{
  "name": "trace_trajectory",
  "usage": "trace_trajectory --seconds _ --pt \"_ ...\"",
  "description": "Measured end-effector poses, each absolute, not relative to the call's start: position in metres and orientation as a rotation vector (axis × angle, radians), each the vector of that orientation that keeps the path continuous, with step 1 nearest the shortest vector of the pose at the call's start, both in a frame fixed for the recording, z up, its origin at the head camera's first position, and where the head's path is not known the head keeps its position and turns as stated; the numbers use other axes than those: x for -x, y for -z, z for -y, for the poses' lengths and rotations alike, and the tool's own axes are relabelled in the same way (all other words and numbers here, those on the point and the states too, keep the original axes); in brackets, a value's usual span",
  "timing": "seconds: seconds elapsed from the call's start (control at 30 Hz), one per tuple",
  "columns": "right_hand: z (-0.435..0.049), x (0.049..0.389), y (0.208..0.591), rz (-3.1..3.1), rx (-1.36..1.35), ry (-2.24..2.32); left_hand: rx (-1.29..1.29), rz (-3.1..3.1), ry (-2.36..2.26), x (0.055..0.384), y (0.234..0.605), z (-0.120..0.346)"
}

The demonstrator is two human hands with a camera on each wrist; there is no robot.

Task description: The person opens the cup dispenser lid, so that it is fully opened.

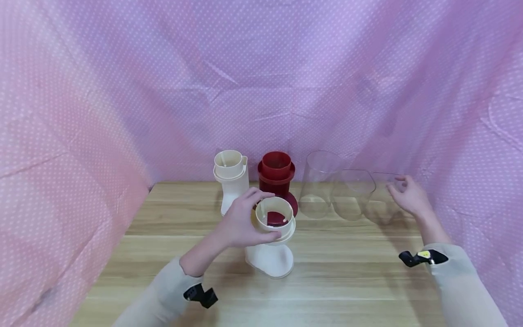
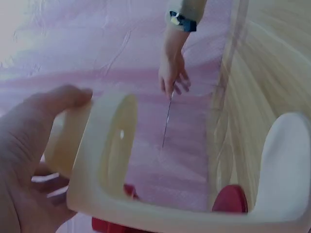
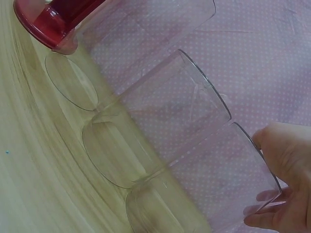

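Note:
My left hand (image 1: 241,221) grips the round top of a cream-white dispenser stand (image 1: 274,261), fingers on its far side and thumb on its near side. In the left wrist view the stand's collar (image 2: 87,155) shows beside the palm, with its flat foot (image 2: 284,170) at the right. My right hand (image 1: 412,198) holds the upper rim of the rightmost clear container (image 3: 218,179), thumb and fingers on either side. A second clear container (image 3: 170,107) stands against it, and a third clear container (image 1: 320,195) is to its left.
Behind the held stand are another cream-white stand (image 1: 234,190) and a dark red stand (image 1: 276,175). The wooden table (image 1: 347,281) ends at a pink dotted cloth (image 1: 261,91), which hangs along the back and both sides.

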State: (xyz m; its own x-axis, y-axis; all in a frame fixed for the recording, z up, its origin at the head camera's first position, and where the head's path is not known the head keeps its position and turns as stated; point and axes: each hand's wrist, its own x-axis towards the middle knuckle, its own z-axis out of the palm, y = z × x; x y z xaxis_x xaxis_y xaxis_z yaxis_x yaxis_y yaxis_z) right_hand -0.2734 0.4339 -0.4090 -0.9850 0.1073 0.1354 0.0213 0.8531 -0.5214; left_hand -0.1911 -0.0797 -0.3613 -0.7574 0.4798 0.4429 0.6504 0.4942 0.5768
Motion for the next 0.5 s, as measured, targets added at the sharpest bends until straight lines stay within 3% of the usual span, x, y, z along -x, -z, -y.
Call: trace_trajectory --seconds 0.17,0.27,0.37,0.5 --pt "-0.434 0.273 0.408 2.873 0.102 -0.801 1.302 2.457 1.235 0.206 0.358 0.104" --pt "-0.434 0.273 0.409 2.88 0.108 -0.804 1.375 2.428 1.242 0.207 0.358 0.113" --pt "-0.434 0.273 0.409 2.881 0.109 -0.807 1.293 2.435 1.185 0.2 0.359 0.112" --pt "-0.434 0.273 0.408 2.88 0.109 -0.81 1.003 2.473 1.116 0.185 0.36 0.101"
